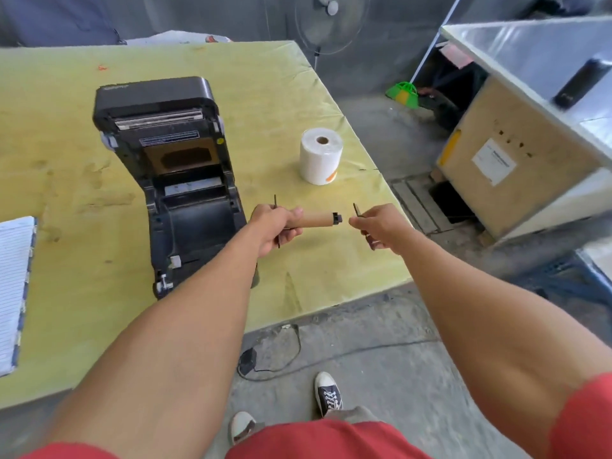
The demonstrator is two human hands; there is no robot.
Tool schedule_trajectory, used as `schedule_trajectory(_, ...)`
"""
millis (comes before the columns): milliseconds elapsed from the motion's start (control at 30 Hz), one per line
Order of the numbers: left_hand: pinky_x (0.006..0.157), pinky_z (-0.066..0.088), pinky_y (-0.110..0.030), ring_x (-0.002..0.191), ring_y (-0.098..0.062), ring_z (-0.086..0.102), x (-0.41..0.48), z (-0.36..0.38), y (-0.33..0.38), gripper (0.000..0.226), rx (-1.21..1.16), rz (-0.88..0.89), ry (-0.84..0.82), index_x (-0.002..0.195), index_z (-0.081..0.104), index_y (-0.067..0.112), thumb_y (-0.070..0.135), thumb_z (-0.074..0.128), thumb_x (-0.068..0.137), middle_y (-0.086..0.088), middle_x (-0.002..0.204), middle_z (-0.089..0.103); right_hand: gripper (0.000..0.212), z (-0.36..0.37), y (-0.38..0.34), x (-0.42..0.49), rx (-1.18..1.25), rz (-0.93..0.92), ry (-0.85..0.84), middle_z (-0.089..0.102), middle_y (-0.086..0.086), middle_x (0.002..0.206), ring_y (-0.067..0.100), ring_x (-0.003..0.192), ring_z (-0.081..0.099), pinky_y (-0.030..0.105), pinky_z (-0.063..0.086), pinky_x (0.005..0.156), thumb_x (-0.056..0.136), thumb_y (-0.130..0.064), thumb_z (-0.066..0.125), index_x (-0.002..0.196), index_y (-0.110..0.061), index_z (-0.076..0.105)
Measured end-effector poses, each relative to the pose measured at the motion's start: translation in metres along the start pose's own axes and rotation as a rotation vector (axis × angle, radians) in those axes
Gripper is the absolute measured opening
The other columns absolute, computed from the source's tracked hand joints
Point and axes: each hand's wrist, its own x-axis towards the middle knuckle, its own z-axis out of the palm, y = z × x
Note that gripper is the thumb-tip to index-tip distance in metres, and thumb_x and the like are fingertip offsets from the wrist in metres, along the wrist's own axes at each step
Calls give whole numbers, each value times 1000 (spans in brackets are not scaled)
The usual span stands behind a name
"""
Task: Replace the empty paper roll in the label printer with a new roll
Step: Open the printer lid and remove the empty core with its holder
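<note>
step in hand looks like stripping the spindle. left hand (pixel 275 228) has its fingers wrapped round the empty brown cardboard core (pixel 316 222) on its black plastic spindle (pixel 337 218), and right hand (pixel 381 226) pinches a thin black plastic end plate (pixel 357 210) just off the spindle tip, not touching. both hover over the yellow-green table (pixel 66 94), right of the open black label printer (pixel 172 180). new white paper roll (pixel 321 157) stands on end beyond the hands. next move, i'd guess: slide the core off, then thread the fresh roll on.

The left grip (pixel 270 226) holds the empty core (pixel 318 222); right grip (pixel 376 226) pinches a black flange (pixel 357 210).
</note>
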Motion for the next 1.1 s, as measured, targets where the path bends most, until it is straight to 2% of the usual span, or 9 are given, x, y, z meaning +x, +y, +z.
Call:
schedule_trajectory(100,47,51,-20,67,-20,66,6,26,-17,17,-53,-41,31,94,60,4,14,73,90,-14,80,70,39,-9,23,18,-343,-87,51,61,6,68,22,57,59,28,45,51,85,-41,75,92,-4,65)
schedule_trajectory(200,54,50,-22,65,-20,66,8,42,-35,15,-141,-84,70,87,60,7,13,73,90,-11,70,73,38,-6,33,33,-512,-153,27,61,8,86,26,66,62,30,45,55,84,-42,75,92,-11,55)
schedule_trajectory(267,48,53,-21,61,-18,68,5,42,-45,21,-194,-117,109,98,58,5,12,75,88,-14,84,72,40,2,38,40,-624,-203,5,51,9,101,30,76,57,35,43,64,86,-44,73,97,-14,50)
schedule_trajectory(400,49,56,-19,57,-15,69,3,31,-51,43,-203,-150,131,125,56,-3,12,74,88,-17,100,67,51,12,45,51,-704,-227,-79,43,10,101,31,83,52,39,42,68,85,-46,73,110,-11,46)
schedule_trajectory(533,53,56,-21,64,-16,69,7,27,-50,48,-201,-154,139,130,54,-3,13,73,89,-17,100,68,48,6,43,61,-711,-242,-109,53,9,95,29,80,54,35,40,59,85,-43,75,102,-13,42)
schedule_trajectory(667,51,57,-20,59,-14,70,8,26,-47,38,-223,-131,134,120,59,-2,12,74,89,-17,100,68,41,4,39,63,-726,-230,-85,51,6,87,28,78,52,32,31,50,86,-38,73,99,-14,43)
schedule_trajectory(767,51,57,-19,61,-15,70,7,27,-47,26,-210,-130,126,105,59,3,13,75,88,-16,98,68,33,6,40,63,-728,-220,-49,53,9,90,30,80,53,34,36,57,89,-34,68,98,-13,45)
schedule_trajectory(1000,51,57,-21,59,-16,71,12,27,-39,31,-228,-100,120,105,56,4,12,78,85,-18,96,69,28,-5,37,66,-770,-196,14,60,12,93,33,81,59,37,47,61,92,-32,61,105,-9,54)
schedule_trajectory(1100,50,57,-21,61,-17,71,15,29,-36,37,-238,-91,121,111,54,3,12,78,85,-19,97,69,40,-6,29,66,-314,-159,-41,67,16,85,30,73,65,37,57,64,91,-40,66,102,-1,66)
